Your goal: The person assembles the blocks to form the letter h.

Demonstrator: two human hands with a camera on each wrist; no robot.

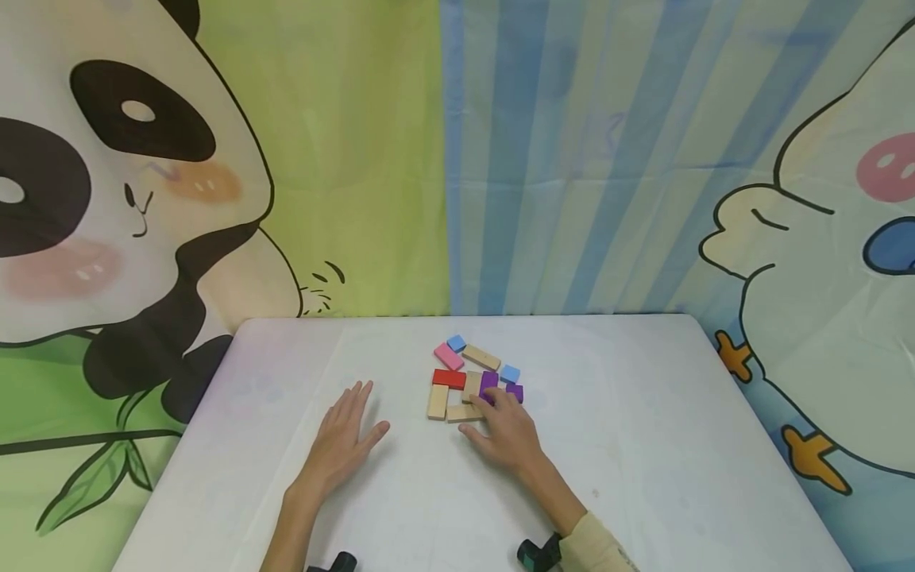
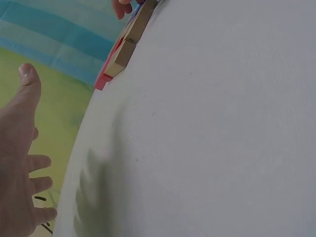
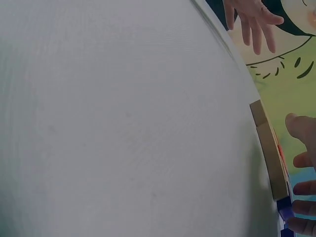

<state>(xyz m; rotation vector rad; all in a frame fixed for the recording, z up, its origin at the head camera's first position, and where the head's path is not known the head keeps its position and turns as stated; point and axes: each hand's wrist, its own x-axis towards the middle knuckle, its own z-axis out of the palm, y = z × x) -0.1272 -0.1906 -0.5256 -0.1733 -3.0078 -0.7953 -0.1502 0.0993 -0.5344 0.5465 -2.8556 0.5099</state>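
Purple block (image 1: 489, 380) lies right of the red block (image 1: 449, 379), the right hand (image 1: 506, 430) loose at its near end, grasping nothing. Beyond the red block sits a pink block (image 1: 449, 356); well left of it, the left hand (image 1: 343, 438) is released.
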